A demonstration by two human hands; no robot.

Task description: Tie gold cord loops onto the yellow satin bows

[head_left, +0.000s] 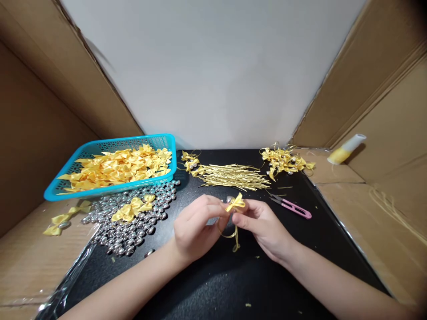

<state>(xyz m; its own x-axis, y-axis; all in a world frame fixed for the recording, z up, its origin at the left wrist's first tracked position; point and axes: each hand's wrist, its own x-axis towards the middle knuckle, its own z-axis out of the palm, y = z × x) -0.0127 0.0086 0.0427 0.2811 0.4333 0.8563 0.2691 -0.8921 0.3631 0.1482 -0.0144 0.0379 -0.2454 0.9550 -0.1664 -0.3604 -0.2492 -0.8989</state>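
"What have the hands got?"

"Over my remote feed, the left hand (202,222) and right hand (267,226) together pinch a small yellow satin bow (236,202) between their fingertips; a shiny silver bead (229,199) sits just beside it, and a thin gold cord (236,238) loops below; I see it all held above the middle of the black worktop (216,284); exactly which fingers bear the bow, I can't tell."

"And around them?"

"A turquoise plastic basket (174,153) of loose yellow bows (123,166) stands at the far left corner; round silver beads (123,238) spread in front of it, inside the left edge; straight gold strips (233,177) lie near the far edge's middle; I find corded yellow bows (282,161) heaped at the far right corner, and pink-handled metal snips (293,208) inside the right edge."
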